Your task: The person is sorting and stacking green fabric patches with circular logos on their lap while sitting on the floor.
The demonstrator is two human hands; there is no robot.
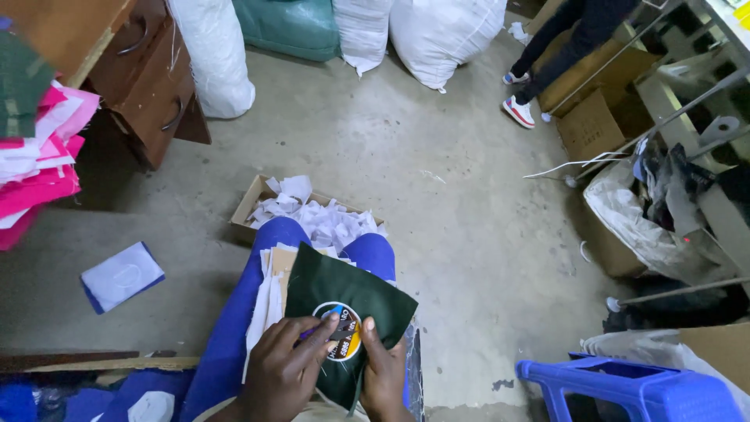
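A dark green fabric piece [344,291] with a round printed patch [344,332] lies on my lap, over my blue trousers [226,336]. My left hand [283,367] pinches the patch's left side, fingers pressed on it. My right hand [383,373] grips the fabric's lower edge with the thumb on the patch. Under the green piece sits a stack of white and tan cut pieces [269,289].
A cardboard box [251,197] of white scraps stands on the concrete floor ahead. Pink and white fabric [39,164] piles at left near wooden drawers [152,78]. A blue plastic stool [633,387] is at right. Another person's legs [547,55] stand by white sacks [437,35].
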